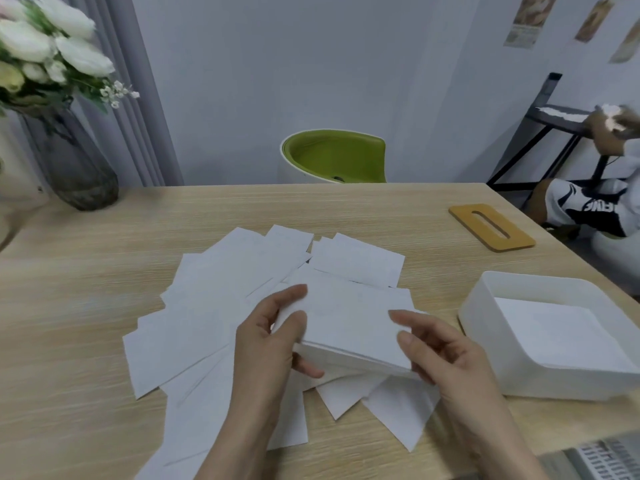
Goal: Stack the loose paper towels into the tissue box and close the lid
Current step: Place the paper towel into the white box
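now left hand (266, 337), right hand (446, 355) grip neat white towel stack (353, 327); tissue box (485, 299) unlidded.

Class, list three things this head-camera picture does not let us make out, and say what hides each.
1. How many towels the held stack contains: edges blur together.
2. How full the tissue box is: its near wall hides the pile's depth.
3. The grey object at the bottom right: cut off by the frame edge.

A lived-in room, likely a home or small office. A light wooden table (104, 271) stands before a plain grey wall (294, 64), with a glass vase (74, 164) of white flowers (52, 46) at its far left corner. A green chair (336, 157) sits behind its far edge, with small pictures (524, 20) on the wall.
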Available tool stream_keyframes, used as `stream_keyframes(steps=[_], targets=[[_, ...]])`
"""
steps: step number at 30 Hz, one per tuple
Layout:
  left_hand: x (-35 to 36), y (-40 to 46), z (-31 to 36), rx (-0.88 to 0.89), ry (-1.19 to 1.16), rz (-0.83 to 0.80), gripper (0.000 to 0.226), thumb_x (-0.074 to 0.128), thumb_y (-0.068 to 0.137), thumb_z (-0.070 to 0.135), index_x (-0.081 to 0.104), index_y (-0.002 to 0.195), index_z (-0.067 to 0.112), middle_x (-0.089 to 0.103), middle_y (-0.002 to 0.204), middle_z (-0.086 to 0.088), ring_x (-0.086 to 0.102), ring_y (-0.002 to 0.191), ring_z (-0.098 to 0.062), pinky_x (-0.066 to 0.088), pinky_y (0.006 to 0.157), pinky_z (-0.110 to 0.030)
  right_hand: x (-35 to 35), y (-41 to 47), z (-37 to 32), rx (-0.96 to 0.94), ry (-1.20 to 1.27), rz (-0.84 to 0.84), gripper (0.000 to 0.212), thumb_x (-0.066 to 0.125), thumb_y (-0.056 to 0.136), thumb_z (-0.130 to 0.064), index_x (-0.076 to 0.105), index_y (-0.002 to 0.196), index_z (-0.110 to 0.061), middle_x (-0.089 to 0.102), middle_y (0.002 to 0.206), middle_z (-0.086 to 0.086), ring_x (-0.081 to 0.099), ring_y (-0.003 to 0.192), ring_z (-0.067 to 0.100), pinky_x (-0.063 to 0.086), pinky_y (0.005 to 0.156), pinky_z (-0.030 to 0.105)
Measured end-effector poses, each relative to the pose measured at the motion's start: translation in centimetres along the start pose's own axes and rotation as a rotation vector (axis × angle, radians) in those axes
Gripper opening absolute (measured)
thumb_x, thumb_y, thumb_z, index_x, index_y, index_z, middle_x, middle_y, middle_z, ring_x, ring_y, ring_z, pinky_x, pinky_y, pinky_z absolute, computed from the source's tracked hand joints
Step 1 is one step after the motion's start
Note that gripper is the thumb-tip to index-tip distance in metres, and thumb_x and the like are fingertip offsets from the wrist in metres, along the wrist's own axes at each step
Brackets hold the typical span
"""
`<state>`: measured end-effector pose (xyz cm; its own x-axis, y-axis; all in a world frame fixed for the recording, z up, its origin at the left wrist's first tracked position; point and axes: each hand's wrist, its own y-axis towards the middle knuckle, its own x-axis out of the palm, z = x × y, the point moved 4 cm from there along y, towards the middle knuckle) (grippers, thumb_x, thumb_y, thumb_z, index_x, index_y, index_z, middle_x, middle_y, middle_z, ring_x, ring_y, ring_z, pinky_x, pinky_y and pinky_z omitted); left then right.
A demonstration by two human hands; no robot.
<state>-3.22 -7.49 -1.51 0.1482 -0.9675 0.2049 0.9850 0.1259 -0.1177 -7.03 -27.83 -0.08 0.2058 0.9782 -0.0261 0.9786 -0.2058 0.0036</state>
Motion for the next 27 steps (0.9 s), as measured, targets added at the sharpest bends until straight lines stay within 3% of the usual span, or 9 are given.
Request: stream_keyframes(steps=[7,10,14,17,19,20,22,24,27], targets=[[6.1,-0.6,2.5,0.057,0.09,-0.228,0.026,0.063,0.089,0.011,0.076,0.096,0.033,0.066,0.062,0.007,0.052,0.047,-0.02,0.033,0.035,-0.021,-6.6,0.3,-5.1,-0.159,-0.209,0.2,0.022,0.067,0.085,-0.013,0.076,0.089,-0.033,0.049,0.066,0.003,0.04,0.06,0.012,0.035,0.054,0.012],[9.8,-0.8,2.6,0.068,0.142,-0.325,0.026,0.064,0.087,0.011,0.076,0.094,0.033,0.069,0.07,0.017,0.048,0.039,-0.014,0.031,0.036,-0.018,-10.5,0.3,-6.0,-0.154,-0.278,0.252,0.024,0.067,0.084,-0.012,0.076,0.088,-0.035,0.054,0.074,0.018,0.043,0.062,0.013,0.038,0.061,0.019],[15.4,-1.3,1.8,0.052,0.191,-0.44,0.024,0.064,0.086,0.01,0.074,0.096,0.03,0.067,0.075,0.025,0.047,0.038,-0.011,0.034,0.04,-0.012,-15.7,0.3,-6.4,-0.136,-0.33,0.331,0.022,0.068,0.084,-0.013,0.076,0.087,-0.033,0.06,0.087,0.019,0.048,0.066,0.01,0.043,0.066,0.025],[18.7,-1.6,0.6,0.168,0.395,-0.431,0.021,0.066,0.085,0.023,0.072,0.098,0.038,0.062,0.073,0.021,0.05,0.054,-0.001,0.044,0.058,-0.018,-18.9,0.4,-6.3,-0.152,-0.432,0.386,0.022,0.069,0.083,-0.01,0.076,0.082,-0.031,0.057,0.085,0.017,0.048,0.059,-0.001,0.038,0.058,0.006],[20.4,-2.1,0.2,0.338,0.634,-0.411,0.021,0.063,0.087,0.031,0.069,0.104,0.041,0.06,0.081,0.023,0.053,0.077,0.003,0.042,0.072,-0.017,-20.5,0.4,-6.0,-0.166,-0.531,0.433,0.024,0.069,0.083,-0.008,0.075,0.083,-0.031,0.062,0.09,0.009,0.052,0.068,-0.007,0.036,0.064,0.0],[21.2,-2.4,0.0,0.416,0.69,-0.421,0.023,0.062,0.088,0.031,0.068,0.108,0.04,0.061,0.089,0.023,0.052,0.09,0.003,0.039,0.08,-0.018,-21.1,0.5,-5.7,-0.163,-0.564,0.445,0.023,0.069,0.084,-0.01,0.074,0.084,-0.032,0.064,0.095,0.006,0.054,0.078,-0.008,0.037,0.076,0.002],[22.5,-2.7,-0.6,0.533,0.772,-0.451,0.024,0.061,0.09,0.031,0.069,0.113,0.034,0.063,0.104,0.019,0.048,0.109,-0.003,0.03,0.092,-0.022,-22.1,0.9,-4.9,-0.145,-0.64,0.459,0.021,0.069,0.084,-0.014,0.072,0.085,-0.035,0.065,0.098,0.001,0.056,0.095,0.003,0.038,0.101,0.028],[23.1,-2.9,-1.4,0.598,0.87,-0.464,0.029,0.052,0.09,0.037,0.069,0.113,0.033,0.063,0.108,0.017,0.045,0.116,-0.005,0.018,0.094,-0.022,-22.4,1.3,-4.3,-0.136,-0.729,0.456,0.024,0.068,0.085,-0.015,0.07,0.083,-0.039,0.065,0.095,-0.009,0.054,0.102,0.011,0.033,0.105,0.048],[23.2,-3.2,-1.9,0.687,0.944,-0.48,0.034,0.045,0.087,0.038,0.073,0.105,0.03,0.065,0.099,0.016,0.049,0.116,-0.008,0.01,0.108,-0.029,-22.4,1.5,-3.4,-0.159,-0.837,0.417,0.029,0.067,0.086,-0.014,0.067,0.079,-0.043,0.063,0.086,-0.02,0.045,0.103,-0.011,0.021,0.103,0.036]])
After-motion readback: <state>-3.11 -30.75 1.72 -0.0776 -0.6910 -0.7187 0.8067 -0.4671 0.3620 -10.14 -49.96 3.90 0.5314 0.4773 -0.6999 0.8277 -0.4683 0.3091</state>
